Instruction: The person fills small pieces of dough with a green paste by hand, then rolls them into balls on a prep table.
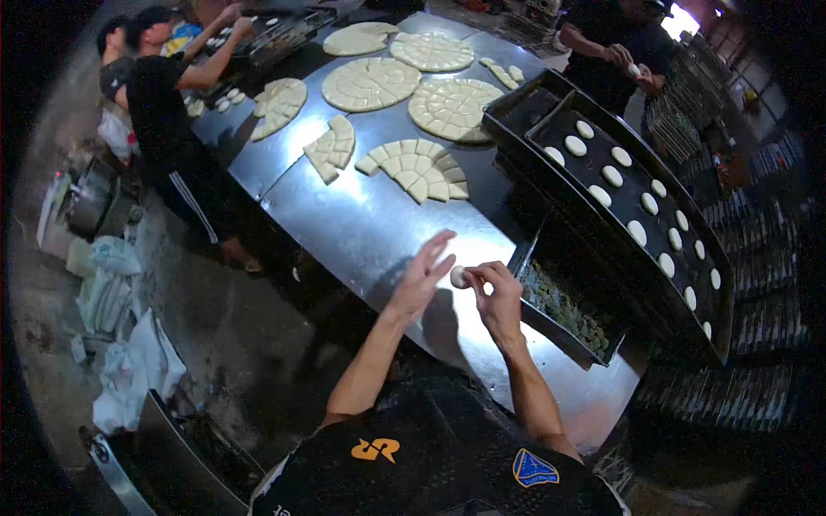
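Between the fingertips of my right hand (497,297) is a small white dough ball (459,277), held above the metal table. My left hand (423,273) is raised just left of it, fingers apart, holding nothing. Right of my right hand stands a dark metal tray (597,353) of greenish, crumbly filling (564,301). Beyond my hands lies a part-round of dough cut into pieces (416,169), with a smaller cut section (331,149) to its left.
A long black baking tray (727,318) with several oval dough pieces (637,232) runs along the right. Cut dough rounds (370,84) cover the table's far part (292,198). One person (163,112) works at the far left, another beside them; a third (602,52) handles dough at the far right.
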The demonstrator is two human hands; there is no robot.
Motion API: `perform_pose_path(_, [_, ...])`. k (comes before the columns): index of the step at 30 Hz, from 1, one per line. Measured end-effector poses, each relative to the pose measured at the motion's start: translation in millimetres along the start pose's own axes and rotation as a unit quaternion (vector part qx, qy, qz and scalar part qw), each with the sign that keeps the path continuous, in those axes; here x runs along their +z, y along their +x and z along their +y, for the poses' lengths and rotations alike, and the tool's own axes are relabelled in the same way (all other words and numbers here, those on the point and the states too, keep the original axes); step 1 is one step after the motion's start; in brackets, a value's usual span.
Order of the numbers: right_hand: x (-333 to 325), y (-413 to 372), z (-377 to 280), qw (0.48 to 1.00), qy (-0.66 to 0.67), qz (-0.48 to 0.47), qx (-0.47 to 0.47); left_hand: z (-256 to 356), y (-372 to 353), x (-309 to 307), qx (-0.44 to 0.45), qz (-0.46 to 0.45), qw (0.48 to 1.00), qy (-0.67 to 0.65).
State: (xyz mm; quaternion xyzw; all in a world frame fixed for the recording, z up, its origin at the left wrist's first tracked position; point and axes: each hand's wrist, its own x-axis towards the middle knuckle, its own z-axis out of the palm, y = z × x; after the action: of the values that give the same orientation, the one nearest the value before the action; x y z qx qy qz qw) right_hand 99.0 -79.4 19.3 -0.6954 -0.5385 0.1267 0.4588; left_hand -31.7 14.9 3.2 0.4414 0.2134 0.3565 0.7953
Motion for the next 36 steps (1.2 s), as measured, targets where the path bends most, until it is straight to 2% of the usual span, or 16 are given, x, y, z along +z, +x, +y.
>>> perform_pose_path(3, [50.7, -27.7, 92.4, 0.996, -0.087, -0.02, -0.011, 11.1, -3.5, -28.3, 0.025, 0.084, 0.995, 0.055])
perform_pose_path(5, [29.6, -9.7, 82.1, 0.978, -0.188, -0.087, -0.036, 22.8, -13.9, -45.9, 0.012, 0.122, 0.991, 0.047])
perform_pose_path(11, [7.6, 64.1, 11.5, 0.973, -0.202, 0.108, 0.031, 26.7, -49.7, -79.7, 0.008, 0.215, 0.974, 0.064])
perform_pose_path(13, [74.3, 46.1, 58.6, 0.936, -0.342, 0.052, 0.058, 17.4, -55.0, -89.0, -0.014, 0.24, 0.97, 0.03])
perform_pose_path(14, [99.0, 30.3, 77.3, 0.947, -0.307, -0.07, 0.068, 15.3, -54.0, -91.2, -0.023, 0.243, 0.969, 0.041])
perform_pose_path(21, [103.9, 36.2, 99.5, 0.969, -0.239, -0.069, 0.009, 29.4, 48.2, -135.4, -0.041, 0.221, 0.958, 0.179])
perform_pose_path(23, [74.5, 27.8, 87.9, 0.939, -0.218, -0.229, 0.137, 6.7, 107.2, -183.9, 0.014, 0.291, 0.91, 0.295])
perform_pose_path(24, [76.1, 7.5, 129.6, 0.935, -0.207, -0.278, 0.079, -6.0, 134.7, -222.7, 0.009, 0.271, 0.923, 0.275])
perform_pose_path(25, [39.6, 15.6, 92.1, 0.92, -0.203, -0.333, 0.043, -13.2, 160.3, -246.9, 0.001, 0.246, 0.935, 0.256])
perform_pose_path(26, [23.7, 9.7, 88.4, 0.928, -0.148, -0.324, 0.109, 6.9, 174.9, -227.5, -0.044, 0.314, 0.88, 0.353])
perform_pose_path(27, [15.5, 1.8, 85.0, 0.937, -0.116, -0.294, 0.147, -47.7, 223.5, -324.7, 0.039, 0.265, 0.898, 0.348])
perform_pose_path(29, [-28.6, 8.7, 65.5, 0.924, -0.008, -0.331, 0.191, -10.1, 231.7, -267.6, -0.066, 0.336, 0.72, 0.604])
perform_pose_path(32, [-124.8, 10.9, 10.7, 0.977, -0.003, -0.136, 0.165, -32.3, 245.5, -275.8, 0.108, 0.39, 0.817, 0.411])
perform_pose_path(33, [-158.6, 14.1, 2.1, 0.986, -0.016, -0.068, 0.152, -19.3, 237.2, -252.5, 0.077, 0.382, 0.828, 0.402])
perform_pose_path(34, [-190.5, 18.9, -8.1, 0.989, -0.023, 0.019, 0.143, -31.6, 244.2, -273.0, 0.149, 0.342, 0.835, 0.404])
perform_pose_path(36, [-250.7, 28.2, -3.8, 0.974, -0.047, 0.16, 0.155, -16.4, 223.3, -235.8, 0.148, 0.347, 0.837, 0.396])
